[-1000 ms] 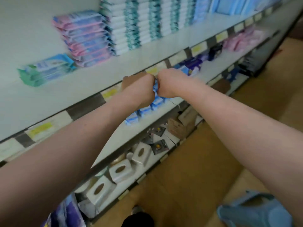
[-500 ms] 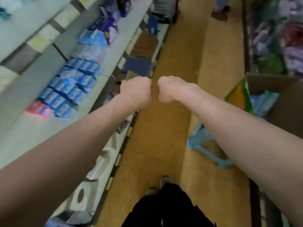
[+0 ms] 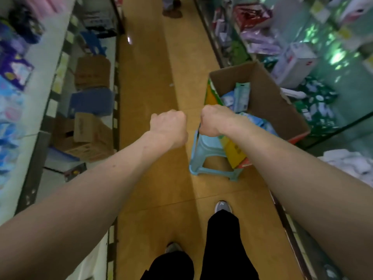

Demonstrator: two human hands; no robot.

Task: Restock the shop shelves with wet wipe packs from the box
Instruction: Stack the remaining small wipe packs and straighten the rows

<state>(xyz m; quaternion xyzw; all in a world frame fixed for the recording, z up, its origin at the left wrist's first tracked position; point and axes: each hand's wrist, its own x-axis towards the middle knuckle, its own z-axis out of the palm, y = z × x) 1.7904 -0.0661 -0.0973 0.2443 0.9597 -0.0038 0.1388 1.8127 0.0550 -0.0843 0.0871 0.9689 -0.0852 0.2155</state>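
Note:
An open cardboard box (image 3: 268,98) rests on a light blue plastic stool (image 3: 203,156) at the right of the aisle. Several pale blue and green wet wipe packs (image 3: 240,96) lie inside it. My left hand (image 3: 169,126) is a closed fist over the aisle floor and holds nothing. My right hand (image 3: 212,120) is also a fist, in front of the box's near left corner, with nothing in it. The shelves (image 3: 38,110) on the left carry blue packs (image 3: 8,122).
Cardboard boxes (image 3: 88,134) and a blue crate (image 3: 90,102) fill the low left shelf. Goods line the right-hand shelving (image 3: 302,57). Another person's feet (image 3: 171,11) stand far down the aisle. My own legs and shoes (image 3: 222,207) are below on the orange floor.
My view has swung from the left shelves to the aisle and the box. Both fists stayed closed and have drawn slightly apart.

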